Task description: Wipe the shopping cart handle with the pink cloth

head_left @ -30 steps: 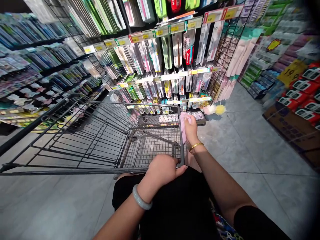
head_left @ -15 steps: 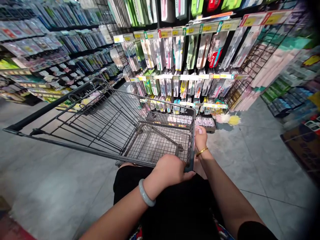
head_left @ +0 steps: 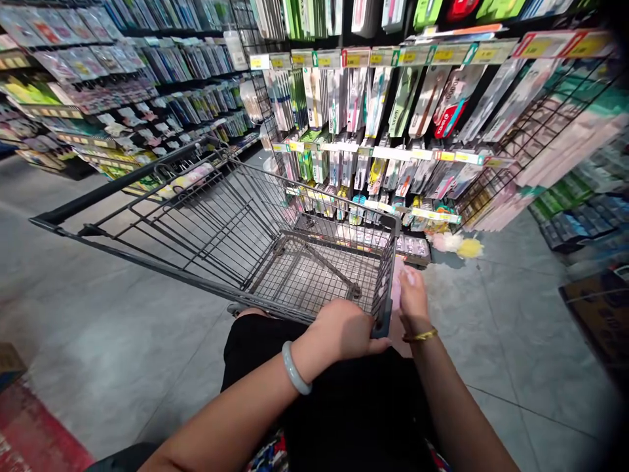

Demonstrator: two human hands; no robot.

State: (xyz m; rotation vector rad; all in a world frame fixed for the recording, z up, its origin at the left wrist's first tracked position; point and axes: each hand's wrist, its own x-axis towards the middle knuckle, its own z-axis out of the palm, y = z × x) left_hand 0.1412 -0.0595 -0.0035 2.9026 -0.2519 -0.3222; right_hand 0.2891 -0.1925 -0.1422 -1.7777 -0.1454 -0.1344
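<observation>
A dark wire shopping cart point(head_left: 206, 282) stands before me with its basket bare inside. My left hand point(head_left: 344, 331), with a pale bangle at the wrist, is closed over the cart's near rim by its right-hand corner, thumb stretched along the outside. Just outside that end of the basket is my right hand point(head_left: 413, 292), a gold bracelet below it. Its fingers are curled at the edge of a pale pink flat thing point(head_left: 398, 278) against the cart's end. What the pink thing is, I cannot tell.
A rack of packaged toothbrushes point(head_left: 339, 98) with price strips rises beyond the cart. More shelves point(head_left: 187, 65) of packets run along the left. At the right are hanging pink packs point(head_left: 555, 154) and a dark box point(head_left: 594, 308). Fluffy white and yellow things point(head_left: 469, 247) lie near the rack's foot.
The view has shifted, so the cart and rack appear farther right. My right hand has moved slightly down along the cart's end, and more of the pink thing shows. My left hand keeps its grip.
</observation>
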